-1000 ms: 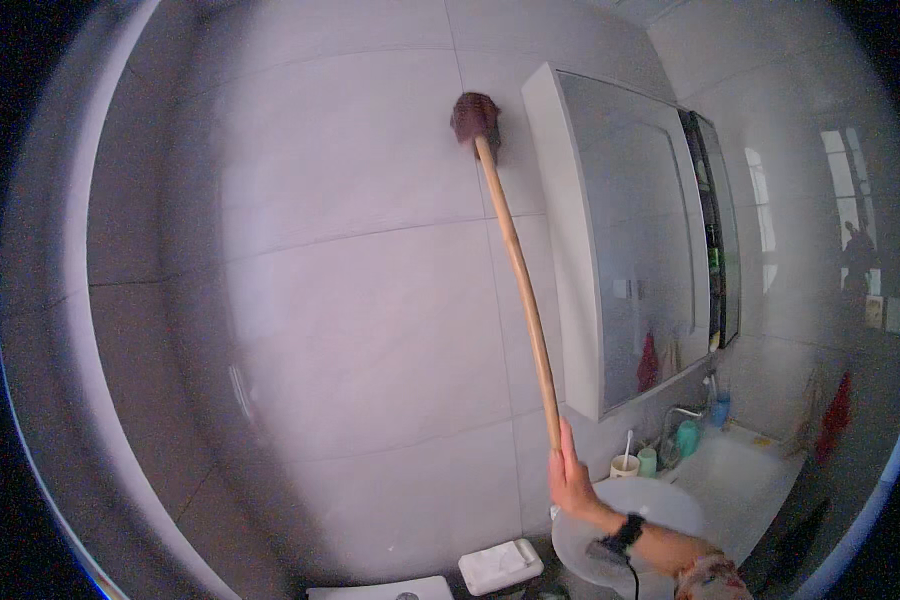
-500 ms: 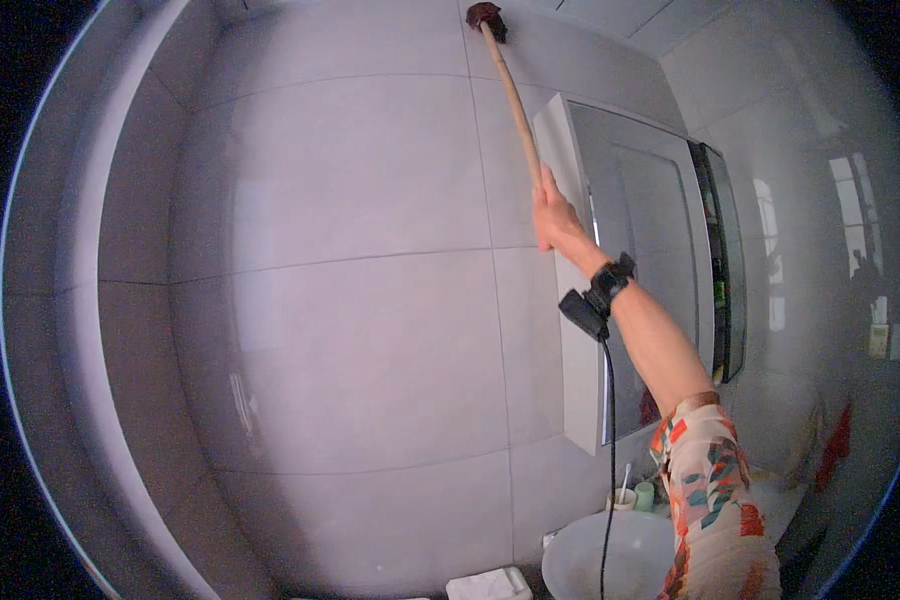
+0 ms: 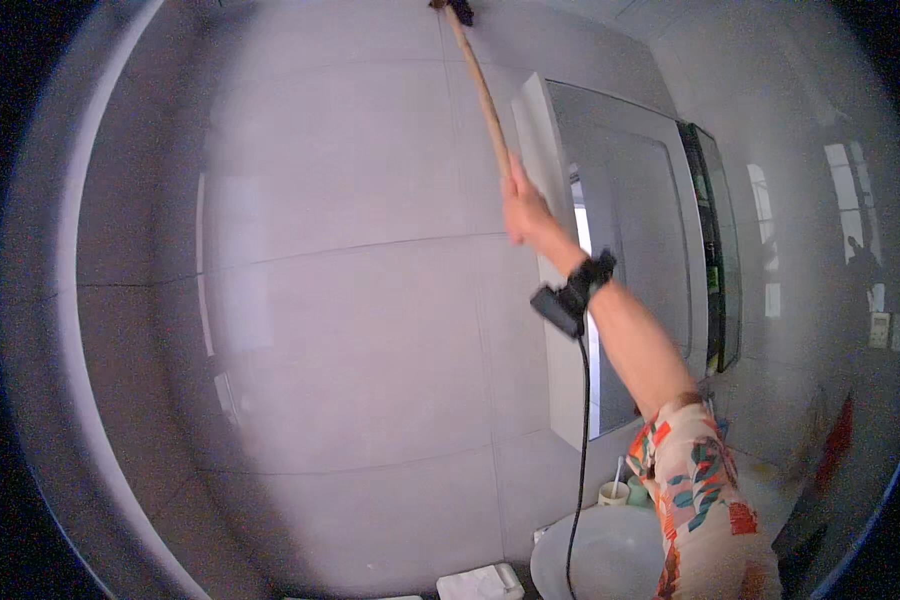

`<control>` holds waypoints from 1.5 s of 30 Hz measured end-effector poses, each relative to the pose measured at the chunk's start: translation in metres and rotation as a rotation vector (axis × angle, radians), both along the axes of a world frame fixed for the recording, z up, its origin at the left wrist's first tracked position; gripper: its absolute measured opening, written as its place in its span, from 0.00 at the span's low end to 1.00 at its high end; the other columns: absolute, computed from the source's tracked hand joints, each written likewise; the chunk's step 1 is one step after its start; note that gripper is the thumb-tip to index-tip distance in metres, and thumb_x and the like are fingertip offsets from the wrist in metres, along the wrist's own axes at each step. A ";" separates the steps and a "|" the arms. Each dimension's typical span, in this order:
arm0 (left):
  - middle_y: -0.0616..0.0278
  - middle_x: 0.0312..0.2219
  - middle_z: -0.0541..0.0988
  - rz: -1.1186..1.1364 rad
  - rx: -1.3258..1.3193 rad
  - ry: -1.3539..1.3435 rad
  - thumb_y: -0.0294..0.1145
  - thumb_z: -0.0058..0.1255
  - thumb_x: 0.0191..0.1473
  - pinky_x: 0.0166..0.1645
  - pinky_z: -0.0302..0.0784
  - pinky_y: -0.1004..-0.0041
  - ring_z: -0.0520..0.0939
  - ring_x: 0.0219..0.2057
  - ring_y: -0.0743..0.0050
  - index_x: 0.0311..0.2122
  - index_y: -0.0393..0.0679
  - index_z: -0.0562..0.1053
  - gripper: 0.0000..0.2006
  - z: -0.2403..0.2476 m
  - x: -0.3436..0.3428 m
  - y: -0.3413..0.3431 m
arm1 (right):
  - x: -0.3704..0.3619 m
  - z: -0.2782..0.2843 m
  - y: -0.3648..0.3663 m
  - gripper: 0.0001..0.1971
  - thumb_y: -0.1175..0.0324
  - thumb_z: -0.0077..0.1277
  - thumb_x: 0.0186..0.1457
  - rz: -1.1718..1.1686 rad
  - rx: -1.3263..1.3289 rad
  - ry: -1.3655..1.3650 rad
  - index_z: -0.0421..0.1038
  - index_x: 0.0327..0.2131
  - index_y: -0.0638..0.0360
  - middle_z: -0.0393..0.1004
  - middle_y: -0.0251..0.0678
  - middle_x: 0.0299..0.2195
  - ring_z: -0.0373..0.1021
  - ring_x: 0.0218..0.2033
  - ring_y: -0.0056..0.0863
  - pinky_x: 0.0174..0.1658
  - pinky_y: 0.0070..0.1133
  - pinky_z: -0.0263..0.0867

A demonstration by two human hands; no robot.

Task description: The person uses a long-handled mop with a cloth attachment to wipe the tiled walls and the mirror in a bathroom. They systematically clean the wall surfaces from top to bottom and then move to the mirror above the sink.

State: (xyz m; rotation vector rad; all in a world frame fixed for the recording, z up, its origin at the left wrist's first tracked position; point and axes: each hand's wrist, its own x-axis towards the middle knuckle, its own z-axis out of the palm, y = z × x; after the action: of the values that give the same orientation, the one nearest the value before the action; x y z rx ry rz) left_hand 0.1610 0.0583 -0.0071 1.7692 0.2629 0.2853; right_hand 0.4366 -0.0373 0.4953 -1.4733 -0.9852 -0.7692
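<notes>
My right hand, raised high, is closed around the lower end of a long wooden stick. The stick slants up and to the left. At its far tip sits a dark head, close to or against the upper wall; the top edge of the view cuts it off, and I cannot tell whether it is cloth or bristle. A black strapped device with a cable is on my right wrist. My left hand is out of sight.
A mirrored cabinet juts from the grey tiled wall just right of my hand. Beneath it are a round basin and a cup with a toothbrush. A white box-like item lies left of the basin.
My right hand and the stick have shifted left in the view. The dark head has moved up and left, partly leaving the top edge. My grip stays closed.
</notes>
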 end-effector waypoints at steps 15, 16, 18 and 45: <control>0.61 0.27 0.72 -0.135 0.445 -0.241 0.39 0.45 0.50 0.31 0.68 0.72 0.71 0.28 0.71 0.36 0.42 0.70 0.13 -0.044 0.026 0.011 | -0.037 -0.328 -0.047 0.27 0.66 0.30 0.58 -0.021 -0.037 0.166 0.34 0.58 0.45 0.56 0.26 0.15 0.55 0.14 0.15 0.16 0.17 0.55; 0.62 0.25 0.72 -0.063 0.767 -0.426 0.40 0.44 0.51 0.30 0.68 0.73 0.71 0.27 0.73 0.36 0.41 0.70 0.14 -0.047 0.025 0.007 | -0.038 -0.326 -0.046 0.27 0.66 0.30 0.58 -0.016 -0.039 0.173 0.33 0.58 0.44 0.55 0.25 0.15 0.54 0.13 0.15 0.16 0.17 0.54; 0.65 0.21 0.70 -0.074 0.610 -0.364 0.41 0.44 0.51 0.28 0.66 0.74 0.69 0.25 0.75 0.36 0.41 0.70 0.14 -0.042 0.022 -0.001 | -0.036 -0.290 -0.048 0.27 0.65 0.31 0.57 -0.037 -0.066 0.240 0.34 0.58 0.43 0.59 0.31 0.15 0.58 0.14 0.20 0.17 0.20 0.57; 0.69 0.23 0.70 0.078 -0.161 -0.005 0.40 0.43 0.53 0.26 0.62 0.77 0.67 0.25 0.82 0.32 0.40 0.69 0.12 -0.066 0.039 -0.106 | 0.002 0.043 -0.088 0.24 0.65 0.27 0.56 -0.057 -0.018 -0.008 0.39 0.57 0.44 0.59 0.35 0.14 0.55 0.06 0.24 0.07 0.22 0.53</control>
State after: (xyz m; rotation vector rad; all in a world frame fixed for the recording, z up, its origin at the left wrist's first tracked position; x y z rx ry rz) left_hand 0.2003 -0.0474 -0.0728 1.6010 0.3428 0.3160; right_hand 0.4390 -0.1253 0.5386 -1.5198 -0.9620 -0.8096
